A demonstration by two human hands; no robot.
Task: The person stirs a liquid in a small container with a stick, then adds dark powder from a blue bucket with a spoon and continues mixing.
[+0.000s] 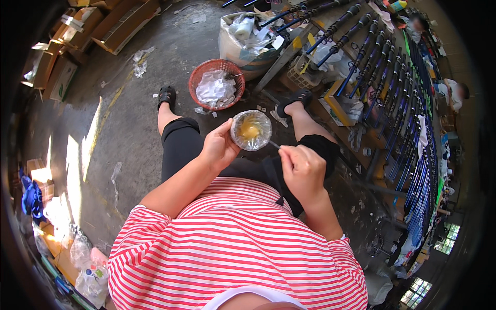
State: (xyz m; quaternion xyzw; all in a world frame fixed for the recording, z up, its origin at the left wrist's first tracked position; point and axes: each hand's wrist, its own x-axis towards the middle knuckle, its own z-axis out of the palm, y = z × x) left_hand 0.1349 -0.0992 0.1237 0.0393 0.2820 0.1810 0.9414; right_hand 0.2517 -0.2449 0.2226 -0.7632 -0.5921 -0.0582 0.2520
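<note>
Cup in one hand, thin stick in the other: that is how the seated person is working from where I stand. The small round cup (239, 118), with crinkled clear plastic over its inside and a yellowish pool at its middle, is held up in front of the lap, between the spread knees. The left hand (218, 146) grasps it, fingers curled against its near left side. The right hand (305, 169) has its fingers closed in a pinch on the stick (275, 145), which slants toward the cup's right rim; whether its tip is in the yellow stuff (250, 130) I cannot tell.

I'd judge the step in hand to be stirring, or else loading the stick, and not yet finished, since both hands are still engaged at the cup. The next move, to my mind, calls for a level, firm left hold and small turns of the right wrist, without snagging the loose plastic. Past the cup, well apart from it, a red basket (192, 89) of crumpled white material stands on the floor (132, 134).
</note>
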